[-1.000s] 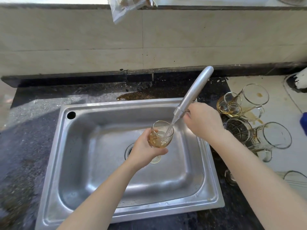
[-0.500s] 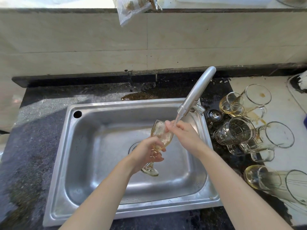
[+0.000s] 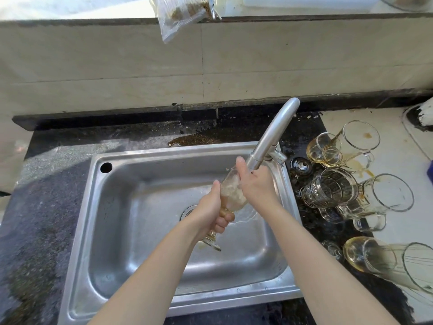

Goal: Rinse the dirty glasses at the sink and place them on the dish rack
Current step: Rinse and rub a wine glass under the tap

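Stemmed glass [image 3: 232, 195], frothy brownish water inside: we grip its stem with left hand [image 3: 210, 213]; right hand [image 3: 257, 186], earlier at rim, now clasps bowl.

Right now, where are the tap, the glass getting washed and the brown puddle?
tap [image 3: 271, 135]: head view, middle of the silver spout.
glass [image 3: 232, 195]: head view, on its cloudy bowl.
brown puddle [image 3: 199, 138]: head view, middle of the spill.
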A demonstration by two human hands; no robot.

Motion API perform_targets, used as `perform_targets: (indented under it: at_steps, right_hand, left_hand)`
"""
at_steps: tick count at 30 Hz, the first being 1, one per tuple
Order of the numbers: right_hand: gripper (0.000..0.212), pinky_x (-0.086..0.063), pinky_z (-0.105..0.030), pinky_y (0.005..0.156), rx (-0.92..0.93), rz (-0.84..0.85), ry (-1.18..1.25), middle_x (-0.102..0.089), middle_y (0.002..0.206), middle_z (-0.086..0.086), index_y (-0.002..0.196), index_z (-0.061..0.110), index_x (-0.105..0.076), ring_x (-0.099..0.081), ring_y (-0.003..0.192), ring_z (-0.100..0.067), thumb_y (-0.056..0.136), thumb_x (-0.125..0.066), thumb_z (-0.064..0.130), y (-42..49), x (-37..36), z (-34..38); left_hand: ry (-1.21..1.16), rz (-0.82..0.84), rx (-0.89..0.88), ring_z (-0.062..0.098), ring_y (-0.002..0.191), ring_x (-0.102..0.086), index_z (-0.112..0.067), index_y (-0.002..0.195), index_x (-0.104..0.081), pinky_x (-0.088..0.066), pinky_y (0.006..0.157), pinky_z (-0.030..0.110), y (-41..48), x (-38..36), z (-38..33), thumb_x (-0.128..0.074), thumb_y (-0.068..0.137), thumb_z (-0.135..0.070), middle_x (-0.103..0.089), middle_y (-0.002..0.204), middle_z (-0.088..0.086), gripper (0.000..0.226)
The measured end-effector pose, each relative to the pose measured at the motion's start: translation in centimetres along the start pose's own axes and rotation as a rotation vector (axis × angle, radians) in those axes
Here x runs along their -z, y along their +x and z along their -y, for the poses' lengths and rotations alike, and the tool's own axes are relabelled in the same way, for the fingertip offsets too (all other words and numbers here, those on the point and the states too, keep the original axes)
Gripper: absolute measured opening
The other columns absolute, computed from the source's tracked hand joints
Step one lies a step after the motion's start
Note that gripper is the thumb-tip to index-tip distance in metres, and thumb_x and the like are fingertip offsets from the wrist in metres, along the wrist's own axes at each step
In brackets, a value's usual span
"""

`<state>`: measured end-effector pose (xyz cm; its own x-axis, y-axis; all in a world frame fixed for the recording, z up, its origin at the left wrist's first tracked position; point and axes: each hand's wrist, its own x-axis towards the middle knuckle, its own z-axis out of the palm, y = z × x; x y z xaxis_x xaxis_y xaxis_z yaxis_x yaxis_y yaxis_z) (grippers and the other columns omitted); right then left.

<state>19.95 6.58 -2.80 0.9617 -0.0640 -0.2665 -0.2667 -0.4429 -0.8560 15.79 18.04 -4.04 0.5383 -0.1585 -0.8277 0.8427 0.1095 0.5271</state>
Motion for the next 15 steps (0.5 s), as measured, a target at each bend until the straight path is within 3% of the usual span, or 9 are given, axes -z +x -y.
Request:
perform_targets:
  at_steps: [2, 5, 7, 10, 13, 15]
  right_hand:
    - [0.039, -0.036, -0.039, 0.057, 0.046, -0.039, -0.006, -0.04, 0.052, 0.002, 0.06, 0.013, -0.044, -0.042, 0.056, -0.019, 0.096, -0.045, 0.025, -0.2, -0.3, -0.2]
    - [0.038, -0.039, -0.034, 0.066, 0.244, -0.057, -0.247, -0.052, 0.07, 0.001, 0.075, 0.015, -0.052, -0.05, 0.072, -0.02, 0.09, -0.039, 0.047, -1.1, -1.2, -0.7]
    - [0.034, -0.039, -0.035, 0.062, 0.209, -0.056, -0.193, -0.049, 0.062, 0.003, 0.063, 0.02, -0.047, -0.05, 0.065, -0.021, 0.087, -0.046, 0.044, -0.5, -0.5, -0.3]
    - [0.048, -0.032, -0.035, 0.054, 0.051, -0.104, -0.018, -0.037, 0.048, -0.001, 0.047, 0.019, -0.032, -0.039, 0.053, -0.022, 0.087, -0.059, 0.02, 0.5, 0.0, 0.7]
    - [0.036, -0.033, -0.031, 0.059, 0.183, -0.161, -0.12, -0.042, 0.054, 0.007, 0.056, 0.022, -0.037, -0.044, 0.059, -0.019, 0.084, -0.056, 0.036, -0.7, -1.3, 1.5]
    - [0.032, -0.034, -0.029, 0.061, 0.243, -0.143, -0.195, -0.043, 0.06, 0.008, 0.063, 0.024, -0.039, -0.045, 0.063, -0.018, 0.08, -0.06, 0.04, -1.4, -1.6, 1.6]
  left_hand:
    - [-0.004, -0.024, -0.029, 0.008, 0.032, -0.024, -0.008, 0.088, -0.054, -0.017, 0.037, 0.011, 0.1, -0.4, -0.5, -0.01, 0.1, -0.056, -0.046, 0.046, 0.004, 0.066]
    - [-0.053, -0.051, -0.05, 0.009, 0.035, -0.026, -0.01, 0.078, -0.052, -0.016, 0.037, 0.011, 0.3, -0.7, -1.2, -0.013, 0.102, -0.052, -0.047, 0.051, 0.005, 0.062]
    - [-0.009, -0.064, -0.051, 0.008, 0.036, -0.027, -0.01, 0.083, -0.054, -0.016, 0.038, 0.011, 0.2, -0.8, -1.3, -0.012, 0.101, -0.054, -0.044, 0.056, 0.006, 0.063]
    - [0.11, -0.054, -0.03, 0.007, 0.036, -0.022, -0.012, 0.081, -0.052, -0.014, 0.038, 0.012, 0.1, -0.6, -1.2, -0.008, 0.099, -0.057, -0.039, 0.055, 0.004, 0.065]
    - [0.057, -0.044, -0.029, 0.007, 0.034, -0.019, -0.015, 0.069, -0.044, -0.012, 0.037, 0.01, 0.0, -0.3, -2.0, -0.017, 0.099, -0.058, -0.036, 0.044, 0.0, 0.059]
    - [0.051, -0.051, -0.033, 0.008, 0.033, -0.019, -0.015, 0.072, -0.043, -0.013, 0.036, 0.01, 0.0, 0.0, -2.2, -0.023, 0.098, -0.056, -0.035, 0.042, -0.001, 0.053]
